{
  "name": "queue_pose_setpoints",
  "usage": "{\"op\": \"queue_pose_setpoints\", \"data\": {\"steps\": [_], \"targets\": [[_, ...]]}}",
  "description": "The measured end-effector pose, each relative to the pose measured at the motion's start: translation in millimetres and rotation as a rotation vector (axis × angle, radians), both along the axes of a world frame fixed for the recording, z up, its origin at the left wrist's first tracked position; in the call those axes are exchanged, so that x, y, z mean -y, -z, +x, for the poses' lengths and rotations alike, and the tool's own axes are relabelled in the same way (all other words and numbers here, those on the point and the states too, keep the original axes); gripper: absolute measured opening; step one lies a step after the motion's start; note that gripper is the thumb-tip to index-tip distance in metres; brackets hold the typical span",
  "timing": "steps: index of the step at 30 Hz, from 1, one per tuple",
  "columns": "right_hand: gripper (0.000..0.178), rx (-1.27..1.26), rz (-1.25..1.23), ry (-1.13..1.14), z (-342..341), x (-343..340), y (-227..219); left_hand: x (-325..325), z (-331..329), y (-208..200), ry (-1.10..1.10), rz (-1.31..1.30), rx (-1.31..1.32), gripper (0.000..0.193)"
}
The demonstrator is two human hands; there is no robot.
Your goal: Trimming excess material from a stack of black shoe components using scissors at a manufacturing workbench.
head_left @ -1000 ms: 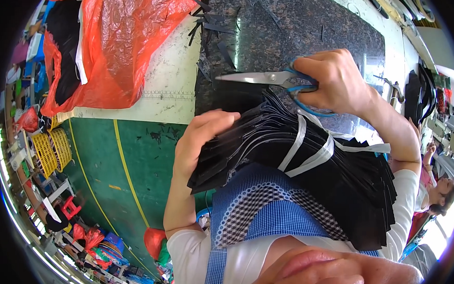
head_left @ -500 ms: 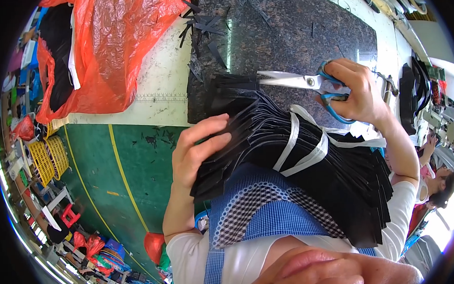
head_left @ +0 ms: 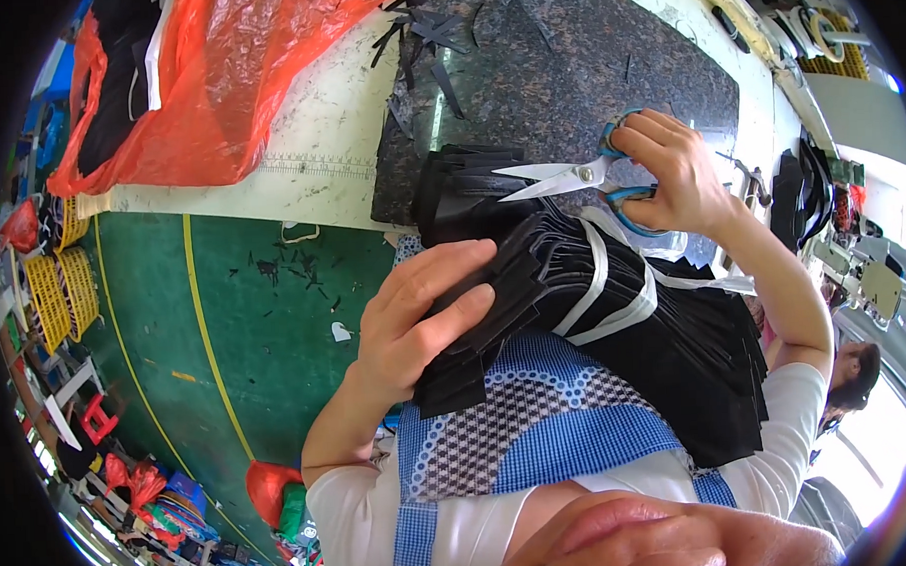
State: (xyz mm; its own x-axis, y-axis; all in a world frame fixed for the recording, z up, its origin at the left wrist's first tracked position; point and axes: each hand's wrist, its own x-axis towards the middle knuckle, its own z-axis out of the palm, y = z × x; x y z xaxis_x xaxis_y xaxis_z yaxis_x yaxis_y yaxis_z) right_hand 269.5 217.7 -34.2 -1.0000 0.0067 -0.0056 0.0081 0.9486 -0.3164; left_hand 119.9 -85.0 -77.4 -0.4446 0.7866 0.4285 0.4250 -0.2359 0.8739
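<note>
A thick bundle of black fabric pieces (head_left: 690, 355), tied round the middle with a white strip (head_left: 629, 314), lies along the near edge of the table against my apron. Its left end is gripped by my left hand (head_left: 424, 309), fingers on top and the layers fanning out past them. My right hand (head_left: 674, 170) holds scissors (head_left: 585, 174) with blue handles, fingers through the loops. Their blades are spread apart, pointing left above the black layers at the bundle's far left part. Whether the blades touch any fabric I cannot tell.
The bundle rests partly on a dark speckled stone slab (head_left: 565, 69). Black offcuts (head_left: 434, 34) lie at the slab's far left. A red plastic bag (head_left: 217, 102) covers the white tabletop's left part. More scraps are on the green floor (head_left: 276, 359); yellow baskets (head_left: 59, 297) stand farther left.
The scissor blades have spread wider apart. My left hand has come in further over the bundle's left end and lifted its layers closer together. The whole view has shifted slightly.
</note>
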Motion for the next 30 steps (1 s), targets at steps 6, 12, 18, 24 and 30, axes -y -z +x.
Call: {"op": "queue_pose_setpoints", "data": {"steps": [6,12,18,24,30], "targets": [[0.049,-0.077,0.029,0.019,2.4,7.9,-1.6,1.3,1.8,5.8,-0.024,0.088,-0.071,0.036],[0.048,0.031,-0.028,-0.025,-17.6,11.0,-8.0,0.2,1.2,11.6,-0.042,0.103,-0.052,0.037],[0.047,0.167,-0.032,-0.082,-20.4,2.6,-10.4,1.5,1.0,11.1,-0.054,0.091,-0.016,0.037],[0.031,-0.05,-0.003,-0.167,-63.8,21.5,-16.3,1.9,-2.3,4.5,0.004,0.049,-0.011,0.04],[0.027,0.249,-0.169,0.018,-43.9,13.9,-20.7,4.1,2.7,3.6,-0.029,0.023,0.166,0.041]]}}
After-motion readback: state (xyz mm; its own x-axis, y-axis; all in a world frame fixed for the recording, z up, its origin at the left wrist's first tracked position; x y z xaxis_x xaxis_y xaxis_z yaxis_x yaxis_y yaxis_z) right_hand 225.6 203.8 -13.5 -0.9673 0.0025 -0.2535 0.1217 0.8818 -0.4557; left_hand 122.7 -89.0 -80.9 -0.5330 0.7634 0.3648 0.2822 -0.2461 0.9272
